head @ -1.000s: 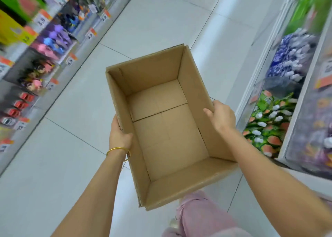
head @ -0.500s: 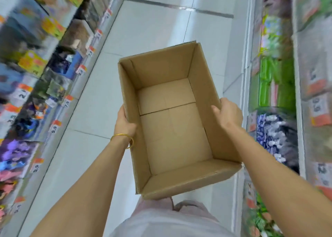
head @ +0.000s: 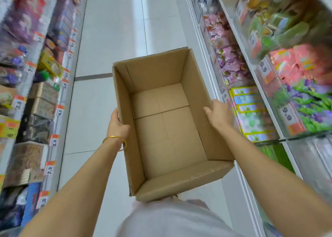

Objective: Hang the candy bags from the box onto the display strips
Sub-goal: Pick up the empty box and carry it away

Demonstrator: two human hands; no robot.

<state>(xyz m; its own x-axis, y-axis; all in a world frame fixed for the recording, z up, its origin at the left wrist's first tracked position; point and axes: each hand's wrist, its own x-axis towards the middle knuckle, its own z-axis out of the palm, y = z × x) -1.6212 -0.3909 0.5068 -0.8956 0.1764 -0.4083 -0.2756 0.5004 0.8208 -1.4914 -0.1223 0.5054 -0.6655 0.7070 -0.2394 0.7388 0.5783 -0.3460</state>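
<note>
Box: your corrugated brown cardboard box (head: pixel 167 129), rectangular and open-topped, sits between your arms above the glossy tiled floor (head: pixel 115 39).
Left: your left hand (head: pixel 117 124) clasps its left wall, arm outstretched.
Right: your right hand (head: pixel 218 114) clasps the right wall, thumb inside.

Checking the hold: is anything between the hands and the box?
Nothing visible. The left hand grips the left wall of the box and the right hand grips the right wall, directly.

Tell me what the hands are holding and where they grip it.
An empty cardboard box: the left hand grips its left side wall, the right hand its right side wall.
</note>
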